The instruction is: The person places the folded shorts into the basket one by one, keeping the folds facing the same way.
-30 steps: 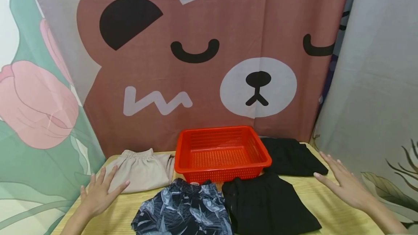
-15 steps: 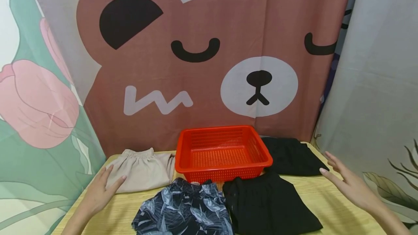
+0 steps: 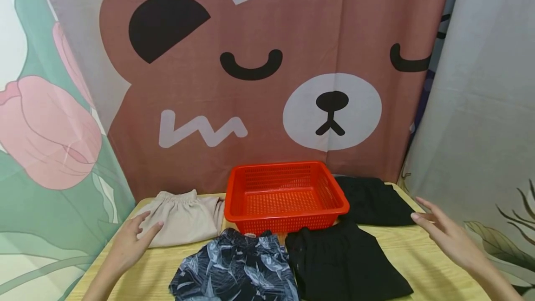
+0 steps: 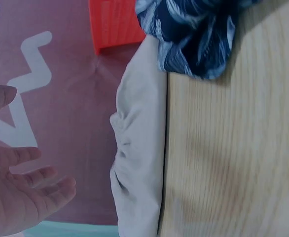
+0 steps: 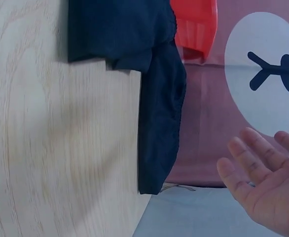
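My left hand (image 3: 130, 244) hovers over the table's left side, near a folded beige garment (image 3: 184, 219) with a gathered waistband. Its fingers are loosely bent and hold nothing; the left wrist view shows the same hand (image 4: 26, 192) apart from the cloth. On the right, my right hand (image 3: 449, 236) hangs in the air beside a folded black garment (image 3: 376, 201), also holding nothing. In the right wrist view its fingers are relaxed. Between the hands lie a dark blue leaf-patterned garment (image 3: 238, 268) and a second black garment (image 3: 347, 264).
A red plastic basket (image 3: 288, 199) stands at the table's back middle, nothing visible inside. The wooden table (image 3: 439, 268) backs onto a bear-print curtain (image 3: 188, 96). Curtains also hang at left (image 3: 54, 152) and right (image 3: 480, 106).
The fingers of both hands were spread and straighter; now they are drawn closer together and slightly bent. The garments and basket stay in place.
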Tool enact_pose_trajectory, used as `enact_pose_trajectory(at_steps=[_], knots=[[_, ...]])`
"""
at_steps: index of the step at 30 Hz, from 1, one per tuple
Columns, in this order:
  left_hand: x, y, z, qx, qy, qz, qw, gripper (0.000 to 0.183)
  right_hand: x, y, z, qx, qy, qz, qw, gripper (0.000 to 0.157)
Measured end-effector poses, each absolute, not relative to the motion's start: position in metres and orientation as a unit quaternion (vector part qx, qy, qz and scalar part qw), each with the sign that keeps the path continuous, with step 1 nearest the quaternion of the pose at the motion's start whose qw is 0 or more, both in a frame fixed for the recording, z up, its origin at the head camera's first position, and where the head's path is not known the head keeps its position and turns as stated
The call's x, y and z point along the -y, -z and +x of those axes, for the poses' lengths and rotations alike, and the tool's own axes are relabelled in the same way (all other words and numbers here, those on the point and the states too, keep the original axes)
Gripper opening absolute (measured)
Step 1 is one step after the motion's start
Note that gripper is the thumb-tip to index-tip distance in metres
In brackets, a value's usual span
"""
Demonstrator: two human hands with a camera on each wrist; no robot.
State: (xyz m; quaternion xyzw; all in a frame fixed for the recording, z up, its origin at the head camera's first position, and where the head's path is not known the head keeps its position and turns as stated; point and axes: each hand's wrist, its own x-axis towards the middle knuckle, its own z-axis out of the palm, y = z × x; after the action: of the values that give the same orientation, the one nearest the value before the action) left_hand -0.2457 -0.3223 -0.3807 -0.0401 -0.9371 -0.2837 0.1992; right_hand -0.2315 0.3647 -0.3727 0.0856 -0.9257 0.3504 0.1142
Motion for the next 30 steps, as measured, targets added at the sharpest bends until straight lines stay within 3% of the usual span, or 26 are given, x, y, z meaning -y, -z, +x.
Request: enact_pose_trajectory(at_steps=[23, 30], knots=[[0.272, 0.373, -0.24, 0.883, 0.391, -0.063, 0.253, 0.043, -0.354, 0.374, -0.221, 0.884, -0.433, 0.098, 0.144, 0.059], [0.255, 0.373, -0.238, 0.879, 0.415, -0.059, 0.228, 0.048, -0.35, 0.376, -0.22, 0.876, -0.449, 0.101, 0.141, 0.059]])
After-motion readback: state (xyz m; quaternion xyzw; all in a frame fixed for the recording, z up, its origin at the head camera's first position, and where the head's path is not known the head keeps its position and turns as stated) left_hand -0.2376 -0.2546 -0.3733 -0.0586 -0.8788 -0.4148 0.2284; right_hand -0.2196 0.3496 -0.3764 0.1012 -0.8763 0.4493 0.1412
